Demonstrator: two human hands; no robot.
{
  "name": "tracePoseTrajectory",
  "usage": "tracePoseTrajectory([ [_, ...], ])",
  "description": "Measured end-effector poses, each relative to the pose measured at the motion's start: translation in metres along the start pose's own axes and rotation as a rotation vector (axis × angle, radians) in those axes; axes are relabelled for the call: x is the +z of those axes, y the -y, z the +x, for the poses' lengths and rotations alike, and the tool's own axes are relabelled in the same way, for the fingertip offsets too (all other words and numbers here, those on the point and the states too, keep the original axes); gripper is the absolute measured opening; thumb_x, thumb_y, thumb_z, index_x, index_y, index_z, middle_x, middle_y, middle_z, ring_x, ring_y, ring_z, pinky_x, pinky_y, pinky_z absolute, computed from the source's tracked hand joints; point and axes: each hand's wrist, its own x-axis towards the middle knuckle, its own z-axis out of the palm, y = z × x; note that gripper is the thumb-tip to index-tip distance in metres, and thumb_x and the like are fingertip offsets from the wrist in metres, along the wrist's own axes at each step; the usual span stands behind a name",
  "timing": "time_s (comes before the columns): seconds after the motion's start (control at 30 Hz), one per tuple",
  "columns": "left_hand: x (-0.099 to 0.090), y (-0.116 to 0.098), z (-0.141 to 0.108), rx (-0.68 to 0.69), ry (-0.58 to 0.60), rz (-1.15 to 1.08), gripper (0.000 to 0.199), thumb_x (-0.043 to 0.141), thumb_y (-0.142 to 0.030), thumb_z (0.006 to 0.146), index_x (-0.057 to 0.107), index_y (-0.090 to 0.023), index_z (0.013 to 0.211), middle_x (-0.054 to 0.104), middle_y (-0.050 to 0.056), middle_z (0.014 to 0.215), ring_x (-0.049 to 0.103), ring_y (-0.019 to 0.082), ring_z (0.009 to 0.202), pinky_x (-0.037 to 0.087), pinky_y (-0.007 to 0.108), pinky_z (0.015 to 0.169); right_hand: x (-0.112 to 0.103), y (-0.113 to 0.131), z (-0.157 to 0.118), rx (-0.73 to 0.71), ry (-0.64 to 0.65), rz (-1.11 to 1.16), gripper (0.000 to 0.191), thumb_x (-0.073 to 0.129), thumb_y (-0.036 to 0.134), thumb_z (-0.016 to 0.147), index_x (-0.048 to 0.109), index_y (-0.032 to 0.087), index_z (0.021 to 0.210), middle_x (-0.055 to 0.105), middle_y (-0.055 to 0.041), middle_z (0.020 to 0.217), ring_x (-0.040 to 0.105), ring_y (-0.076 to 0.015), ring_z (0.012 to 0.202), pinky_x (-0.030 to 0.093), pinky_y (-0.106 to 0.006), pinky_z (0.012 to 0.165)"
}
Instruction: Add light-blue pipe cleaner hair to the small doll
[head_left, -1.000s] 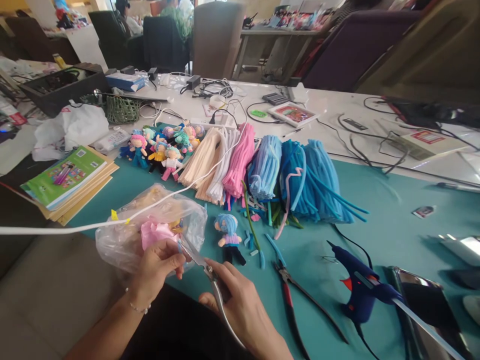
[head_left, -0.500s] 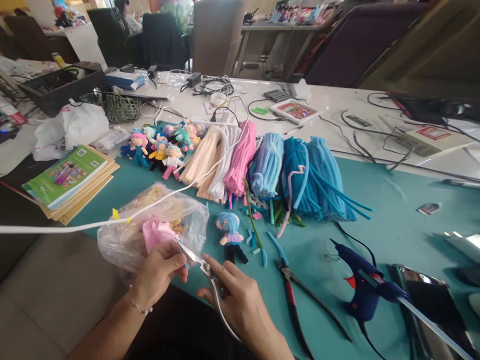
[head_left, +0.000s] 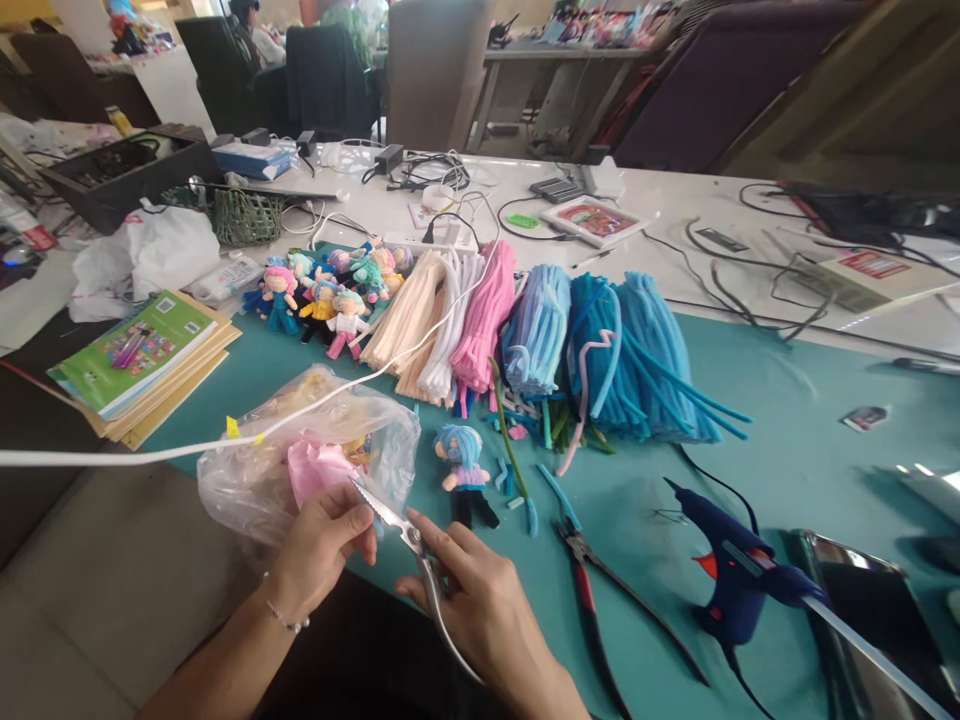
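Note:
My right hand (head_left: pixel 480 590) grips metal scissors (head_left: pixel 414 545) with serrated blades, which point up and left to my left fingertips. My left hand (head_left: pixel 319 555) is pinched closed beside the blade tips; what it holds is hidden. Just behind it a crumpled pink sheet (head_left: pixel 321 466) lies over or in a clear plastic bag (head_left: pixel 251 480); I cannot tell whether my fingers touch it. A small pipe-cleaner doll (head_left: pixel 460 460) with blue hair and black legs lies right of the bag. Red-and-black pliers (head_left: pixel 576 548) rest on the green mat (head_left: pixel 637 560) beyond my right hand.
Bundles of pink (head_left: pixel 484 320), blue (head_left: pixel 536 325) and teal pipe cleaners (head_left: pixel 592 340) line the mat's back, beside several finished dolls (head_left: pixel 337 310). A blue glue gun (head_left: pixel 731 570) and a phone (head_left: pixel 862 590) lie right. A white cable (head_left: pixel 300 410) crosses the left side; booklets (head_left: pixel 135 350) are stacked there.
The view has shifted very slightly. Both hands and the scissors keep nearly the same pose.

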Motion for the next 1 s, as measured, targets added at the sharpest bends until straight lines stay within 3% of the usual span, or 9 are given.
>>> tracePoseTrajectory([
  [0.8, -0.0050, 0.0019, 0.0014, 0.022, 0.065, -0.032, 0.053, 0.097, -0.049, 0.047, 0.059, -0.016, 0.066, 0.058, -0.005, 0.050, 0.054, 0.009, 0.043, 0.044, 0.020, 0.044, 0.0059, -0.0031, -0.0019, -0.016, -0.038, 0.086, 0.044, 0.063, 0.048, 0.094, 0.071, 0.019, 0.127, 0.056, -0.0009, 0.068, 0.050, -0.0113, 0.048, 0.044, -0.021, 0.048],
  [1.0, -0.0039, 0.0013, 0.0005, 0.007, 0.026, -0.004, 0.046, 0.096, -0.041, 0.051, 0.060, -0.015, 0.063, 0.059, -0.004, 0.052, 0.053, 0.007, 0.043, 0.042, 0.019, 0.046, 0.0054, -0.0011, 0.0003, -0.027, -0.036, 0.066, 0.044, 0.062, 0.048, 0.094, 0.072, 0.019, 0.126, 0.056, -0.0013, 0.068, 0.051, -0.0122, 0.048, 0.044, -0.022, 0.048],
])
